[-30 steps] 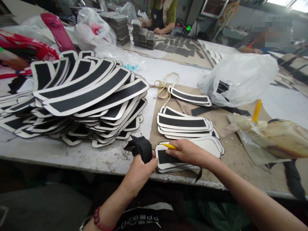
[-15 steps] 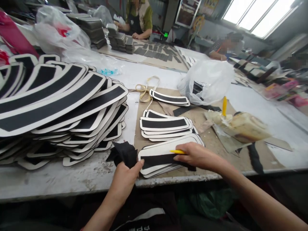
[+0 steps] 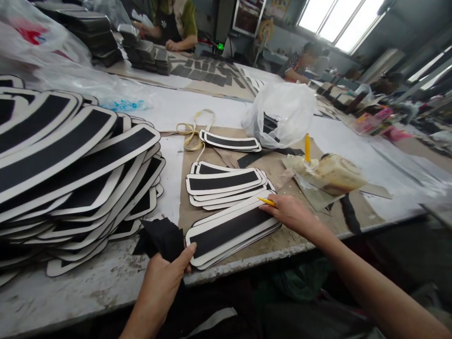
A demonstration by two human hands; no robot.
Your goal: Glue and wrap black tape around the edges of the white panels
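Note:
My left hand [image 3: 167,275] holds a bunch of black fabric strips [image 3: 160,238], its thumb on the left end of the top panel. This white-edged panel with a black centre [image 3: 229,227] lies on a small stack at the table's front edge. At the panel's right end is my right hand [image 3: 287,212], closed round a yellow pointed tool [image 3: 267,202], with its fingers against the panel. Just behind, a second stack of similar panels [image 3: 224,181] rests on brown board. Farther back lie smaller curved panels [image 3: 231,141].
Large curved panels [image 3: 81,174] are heaped at left. A white plastic bag [image 3: 286,110] stands behind the board. At right, a yellowish container [image 3: 339,174] lies near an upright yellow handle [image 3: 307,147]. People work across the table [image 3: 165,94].
The view has shifted right. A black strip that lay partly across the top panel now covers its centre evenly, and my right hand has moved to the panel's upper right end.

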